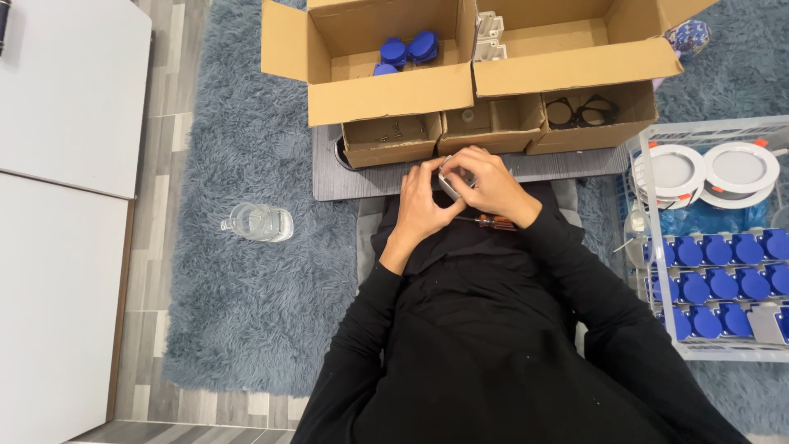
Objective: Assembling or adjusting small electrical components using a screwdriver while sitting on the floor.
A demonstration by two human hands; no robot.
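Both the left hand [422, 201] and right hand [491, 185] grip a small grey fitting [450, 182] above the screwdriver [491, 221], apparently mid-assembly, needing steady finger pressure next.

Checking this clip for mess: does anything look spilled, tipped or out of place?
One thing: a clear glass jar lies on its side on the blue rug, left of the hands, apart from the boxes. No spill shows. Both hands hold a small grey part.
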